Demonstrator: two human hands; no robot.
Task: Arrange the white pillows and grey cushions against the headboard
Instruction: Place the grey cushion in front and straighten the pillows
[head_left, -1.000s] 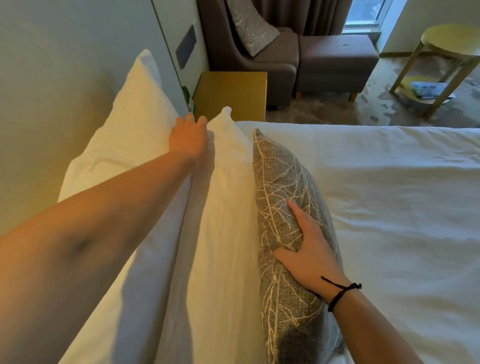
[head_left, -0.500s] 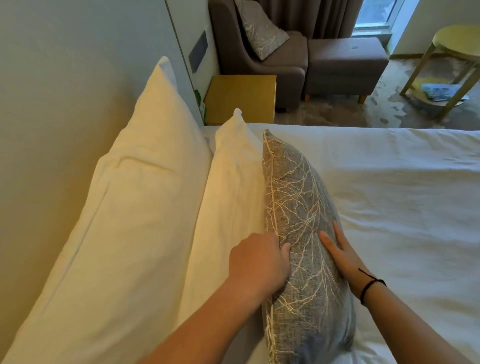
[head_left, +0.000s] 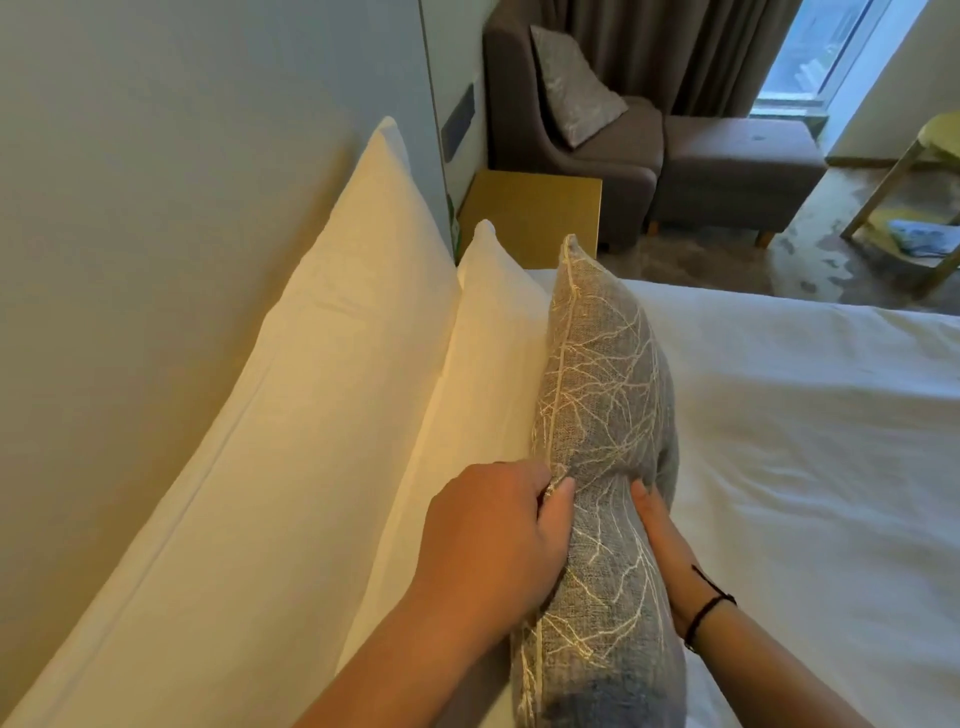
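I have the grey cushion between both hands, standing on its edge on the bed. My left hand grips its piped seam, thumb on the front face and the other fingers curled behind, out of sight. My right hand lies flat against the far face, fingers straight and together, pressing in.

Just beyond my left knuckles the smaller white pillow leans against the bigger white pillow, which rests on the headboard. The cushion touches the smaller pillow.

I judge this as the seating step: the cushion is in the row but pinched in at my fingers. Next I should ease the squeeze, plump it and lean it back squarely.

I see no brand, label or readable writing; the cushion carries only a pale branch pattern.
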